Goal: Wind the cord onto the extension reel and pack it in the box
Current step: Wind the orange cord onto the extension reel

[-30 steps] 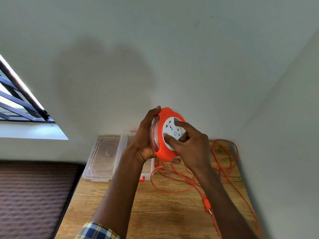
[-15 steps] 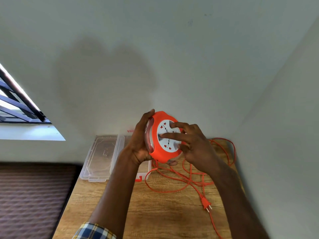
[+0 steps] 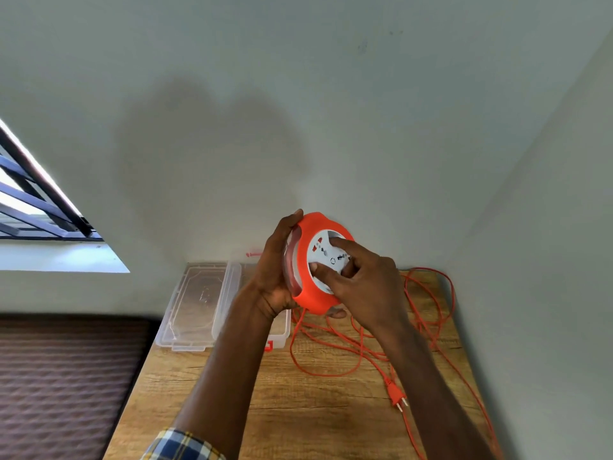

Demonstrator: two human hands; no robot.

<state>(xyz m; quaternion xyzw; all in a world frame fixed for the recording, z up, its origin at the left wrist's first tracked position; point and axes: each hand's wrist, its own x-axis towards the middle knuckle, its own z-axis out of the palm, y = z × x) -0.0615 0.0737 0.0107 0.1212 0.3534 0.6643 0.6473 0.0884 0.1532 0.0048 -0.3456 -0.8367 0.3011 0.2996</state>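
An orange extension reel [image 3: 306, 257] with a white socket face is held upright above the back of the wooden table [image 3: 298, 410]. My left hand [image 3: 277, 270] grips its rim from the left. My right hand [image 3: 361, 283] has its fingers curled on the white socket face. Loose orange cord [image 3: 351, 346] hangs from the reel's bottom and lies in loops on the table to the right. Its plug [image 3: 396, 398] rests near the right front. The clear plastic box [image 3: 280, 330] stands behind my left forearm, mostly hidden.
The box's clear lid [image 3: 199, 303] lies open flat at the table's back left. Walls close in behind and on the right. A barred window [image 3: 36, 210] is at left, and a brown textured surface [image 3: 66, 386] lies below it beside the table.
My right hand's fingers have shifted round the socket face, turning it. The plug and loose cord have slid across the table toward the reel.
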